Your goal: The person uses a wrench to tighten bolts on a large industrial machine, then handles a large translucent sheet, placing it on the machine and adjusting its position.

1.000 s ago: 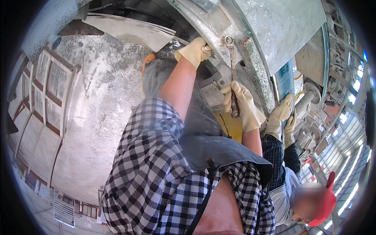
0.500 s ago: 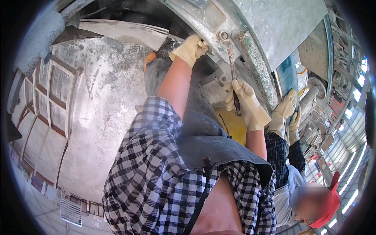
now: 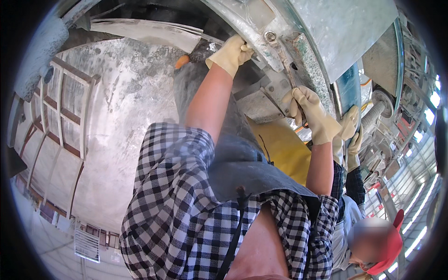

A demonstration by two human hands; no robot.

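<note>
My right hand, in a cream rubber glove, grips the lower end of a worn metal wrench. The ring end of this wrench sits over a bolt on the pale, scuffed machine frame. My left hand, gloved alike, is closed with curled fingers at the frame's inner edge, left of the wrench. What lies inside those fingers is hidden. Below the wrench shows a grey metal bracket with bolt holes.
At right, a co-worker's gloved hands rest by a teal panel edge; that person wears a red cap. A ribbed hose runs beside them. A yellow surface lies beyond my dark apron. A wooden frame stands left.
My right hand has swung the wrench handle to the right, its ring end staying at the bolt. My left hand stays at the frame edge. The view has shifted slightly.
</note>
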